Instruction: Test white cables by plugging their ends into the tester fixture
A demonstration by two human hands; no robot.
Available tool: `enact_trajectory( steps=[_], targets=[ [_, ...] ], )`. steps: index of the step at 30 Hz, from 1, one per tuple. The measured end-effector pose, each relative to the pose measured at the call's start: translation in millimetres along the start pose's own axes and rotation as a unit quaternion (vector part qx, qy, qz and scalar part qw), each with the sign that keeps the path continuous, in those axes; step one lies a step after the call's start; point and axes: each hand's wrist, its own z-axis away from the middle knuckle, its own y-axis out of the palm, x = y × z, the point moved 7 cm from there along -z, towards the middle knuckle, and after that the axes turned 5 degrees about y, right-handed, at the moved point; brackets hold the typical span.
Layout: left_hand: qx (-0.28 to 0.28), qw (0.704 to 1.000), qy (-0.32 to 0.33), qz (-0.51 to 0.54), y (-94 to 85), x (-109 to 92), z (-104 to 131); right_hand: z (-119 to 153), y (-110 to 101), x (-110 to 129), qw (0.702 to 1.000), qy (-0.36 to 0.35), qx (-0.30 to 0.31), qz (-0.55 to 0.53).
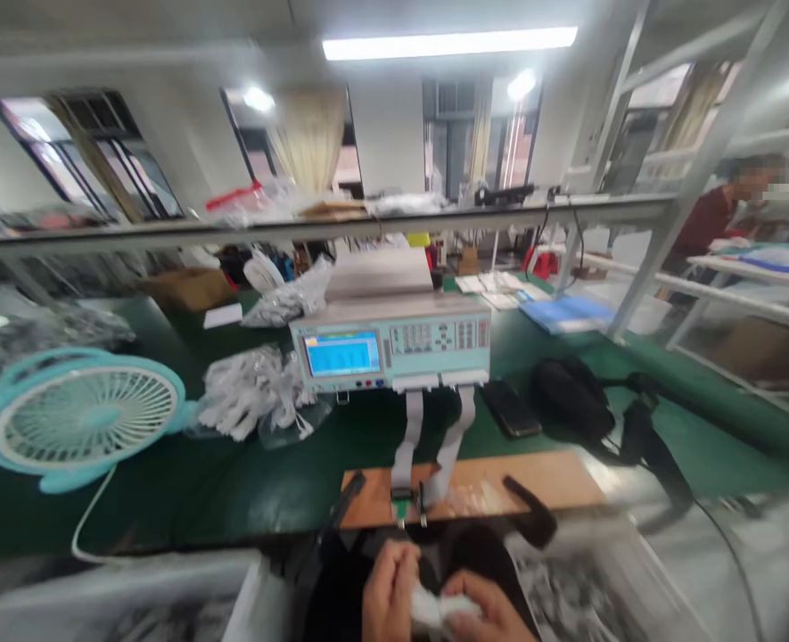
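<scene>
Down at the bottom edge of the picture, the left hand (390, 590) and the right hand (491, 613) meet over a small white bundle (442, 609), maybe a cable in a clear bag. The fingers of both hands curl around it and pinch it. The bundle sits low, in front of the wooden board (494, 486), and touches nothing on it. Two flat grey ribbon cables (434, 437) run from the tester box (394, 343) down to the board. It looks like early work: the bundle is not plugged in yet. More bagged white cables (250, 397) wait beside a blue fan (77, 419). The tester's blue screen is lit, but its writing is too blurry to read.
</scene>
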Motion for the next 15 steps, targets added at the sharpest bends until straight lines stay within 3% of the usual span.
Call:
enact_trajectory(
  steps=[1,4,7,10,12,15],
  targets=[
    [0.004,1.0,-0.002,0.014,-2.0,2,7,4,2,0,1.0,-0.005,0.021,-0.003],
    [0.043,0.994,-0.025,0.097,-4.0,10,17,14,4,18,0.992,-0.107,0.063,0.018],
    [0.091,0.979,-0.071,0.17,-1.2,19,24,18,1,33,0.979,-0.179,0.059,0.079],
    [0.089,0.974,-0.072,0.194,-3.5,21,28,23,5,41,0.955,-0.255,0.063,0.136],
    [0.09,0.973,-0.065,0.204,-4.4,21,28,20,7,36,0.96,-0.245,0.068,0.115],
    [0.071,0.973,-0.071,0.21,-6.8,21,26,9,11,14,0.985,-0.143,0.092,0.008]
  ],
)
